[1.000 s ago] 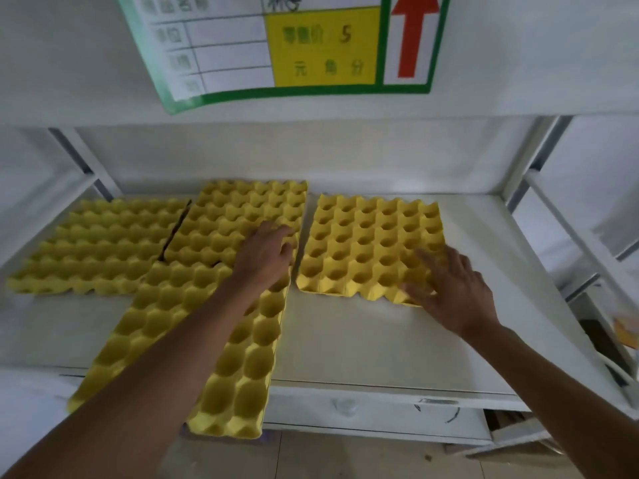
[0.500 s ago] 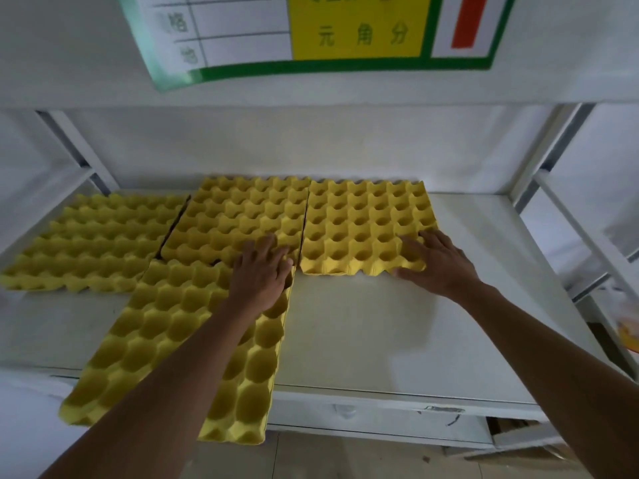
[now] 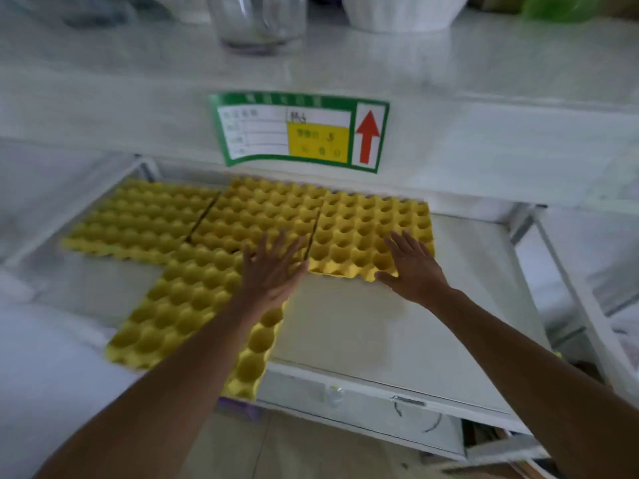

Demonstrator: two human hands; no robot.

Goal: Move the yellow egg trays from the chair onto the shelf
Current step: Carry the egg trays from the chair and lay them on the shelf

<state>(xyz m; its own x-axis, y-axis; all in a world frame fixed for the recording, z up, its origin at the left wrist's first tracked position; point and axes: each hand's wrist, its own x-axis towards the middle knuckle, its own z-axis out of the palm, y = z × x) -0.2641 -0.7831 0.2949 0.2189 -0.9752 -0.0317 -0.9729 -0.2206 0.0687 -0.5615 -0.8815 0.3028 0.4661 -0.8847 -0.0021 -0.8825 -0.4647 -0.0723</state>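
Several yellow egg trays lie on the white shelf (image 3: 380,326). Three sit side by side at the back: a left tray (image 3: 138,219), a middle tray (image 3: 259,212) and a right tray (image 3: 373,229). A fourth tray (image 3: 186,305) lies in front of the middle one and juts over the shelf's front edge. My left hand (image 3: 273,271) is flat with fingers spread, over the near edge of the middle tray. My right hand (image 3: 411,267) is flat and spread on the right tray's near corner. Neither hand grips anything. The chair is out of view.
An upper shelf (image 3: 449,81) overhangs, with a green-bordered price label (image 3: 297,133) on its front edge and a glass jar (image 3: 259,19) and a white bowl (image 3: 401,12) on top. A white frame post (image 3: 567,288) stands at the right. Bare shelf surface lies right of the trays.
The view has tilted up, so the upper shelf shows. The right tray was pushed back level with the middle one. Both hands have flattened and spread their fingers.
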